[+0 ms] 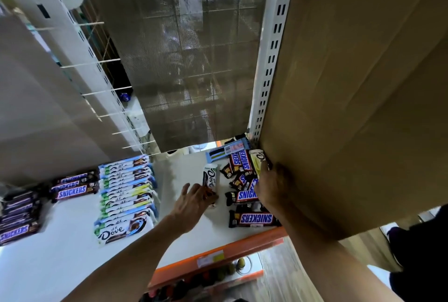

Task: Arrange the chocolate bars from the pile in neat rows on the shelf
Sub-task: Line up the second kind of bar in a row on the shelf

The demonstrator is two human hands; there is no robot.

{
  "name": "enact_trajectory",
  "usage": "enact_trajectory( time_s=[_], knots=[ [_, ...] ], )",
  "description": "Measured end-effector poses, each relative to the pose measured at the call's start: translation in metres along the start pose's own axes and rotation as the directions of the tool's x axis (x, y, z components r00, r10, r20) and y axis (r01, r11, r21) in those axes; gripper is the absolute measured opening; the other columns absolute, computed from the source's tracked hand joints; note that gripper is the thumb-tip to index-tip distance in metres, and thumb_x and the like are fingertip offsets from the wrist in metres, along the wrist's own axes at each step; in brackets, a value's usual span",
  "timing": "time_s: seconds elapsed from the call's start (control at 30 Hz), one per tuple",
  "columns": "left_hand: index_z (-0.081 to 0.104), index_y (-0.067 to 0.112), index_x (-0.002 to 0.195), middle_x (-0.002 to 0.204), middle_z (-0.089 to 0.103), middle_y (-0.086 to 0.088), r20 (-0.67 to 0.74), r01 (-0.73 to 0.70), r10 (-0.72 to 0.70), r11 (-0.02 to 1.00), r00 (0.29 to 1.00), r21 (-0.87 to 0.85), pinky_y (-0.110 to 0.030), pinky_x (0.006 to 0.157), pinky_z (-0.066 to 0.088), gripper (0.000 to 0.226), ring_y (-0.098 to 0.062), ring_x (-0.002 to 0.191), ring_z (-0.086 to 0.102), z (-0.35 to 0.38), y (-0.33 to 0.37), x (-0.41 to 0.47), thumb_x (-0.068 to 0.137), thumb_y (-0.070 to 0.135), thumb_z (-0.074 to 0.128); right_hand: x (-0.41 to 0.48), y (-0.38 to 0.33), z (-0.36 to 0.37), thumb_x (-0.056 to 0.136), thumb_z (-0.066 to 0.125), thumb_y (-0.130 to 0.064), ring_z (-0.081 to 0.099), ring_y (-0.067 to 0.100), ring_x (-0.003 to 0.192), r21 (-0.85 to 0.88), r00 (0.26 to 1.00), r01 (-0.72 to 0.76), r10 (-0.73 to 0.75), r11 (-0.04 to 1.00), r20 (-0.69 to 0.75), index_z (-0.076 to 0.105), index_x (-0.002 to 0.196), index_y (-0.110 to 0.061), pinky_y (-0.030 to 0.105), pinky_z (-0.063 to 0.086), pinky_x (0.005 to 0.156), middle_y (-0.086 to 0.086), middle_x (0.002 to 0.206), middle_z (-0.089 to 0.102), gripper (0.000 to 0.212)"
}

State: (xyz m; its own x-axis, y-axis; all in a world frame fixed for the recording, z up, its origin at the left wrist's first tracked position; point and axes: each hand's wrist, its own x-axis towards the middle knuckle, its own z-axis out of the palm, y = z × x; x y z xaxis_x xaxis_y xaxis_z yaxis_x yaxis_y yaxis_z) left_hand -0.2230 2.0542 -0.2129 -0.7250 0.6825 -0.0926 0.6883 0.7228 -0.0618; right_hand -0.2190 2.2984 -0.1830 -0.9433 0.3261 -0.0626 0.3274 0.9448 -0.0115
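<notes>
On shelf, L hand holds Dove bar

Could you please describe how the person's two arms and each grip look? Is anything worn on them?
Both arms are bare: the left forearm and the right forearm show no sleeve up to the picture's edge. The left grip and the right grip wear no glove. No watch, bracelet or ring shows, though the fingers are slightly blurred.
</notes>
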Motion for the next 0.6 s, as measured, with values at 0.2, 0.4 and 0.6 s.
enact_trajectory(
  time_s=[0.2, 0.4, 0.6],
  knots=[
    [0.069, 0.033, 0.11, 0.1, 0.067, -0.002, 0.007, -0.034, 0.034, 0.999, 0.999, -0.017, -0.043, 0.077, 0.05, 0.048, -0.024, 0.088, 0.058, 0.0, 0.007, -0.009, 0.068, 0.011, 0.07, -0.017, 0.005, -0.009, 0.077, 0.073, -0.036, 0.055, 0.029, 0.107, 0.126, 0.999, 0.03, -0.035, 0.992, 0.037, 0.04, 0.131, -0.016, 0.04, 0.049, 0.087, 0.015, 0.116, 0.057, 0.067],
    [0.067, 0.033, 0.106, 0.099, 0.069, 0.006, 0.137, -0.056, 0.055, 0.998, 0.989, -0.003, -0.037, 0.069, 0.047, 0.051, -0.021, 0.093, 0.055, -0.004, 0.015, -0.025, 0.06, 0.011, 0.067, -0.047, 0.003, -0.004, 0.07, 0.071, -0.013, 0.055, 0.031, 0.098, 0.197, 0.938, 0.338, -0.347, 0.92, 0.01, 0.046, 0.119, -0.014, 0.038, 0.045, 0.08, 0.014, 0.106, 0.057, 0.056],
    [0.064, 0.034, 0.104, 0.094, 0.068, 0.01, 0.134, -0.106, 0.102, 0.994, 0.986, 0.028, -0.035, 0.066, 0.047, 0.063, -0.02, 0.089, 0.055, 0.0, 0.018, -0.041, 0.047, 0.018, 0.085, -0.068, -0.007, 0.0, 0.07, 0.067, 0.0, 0.053, 0.03, 0.107, 0.103, 0.898, 0.439, -0.441, 0.892, -0.007, 0.052, 0.125, -0.014, 0.046, 0.041, 0.09, 0.008, 0.117, 0.058, 0.058]
  ],
)
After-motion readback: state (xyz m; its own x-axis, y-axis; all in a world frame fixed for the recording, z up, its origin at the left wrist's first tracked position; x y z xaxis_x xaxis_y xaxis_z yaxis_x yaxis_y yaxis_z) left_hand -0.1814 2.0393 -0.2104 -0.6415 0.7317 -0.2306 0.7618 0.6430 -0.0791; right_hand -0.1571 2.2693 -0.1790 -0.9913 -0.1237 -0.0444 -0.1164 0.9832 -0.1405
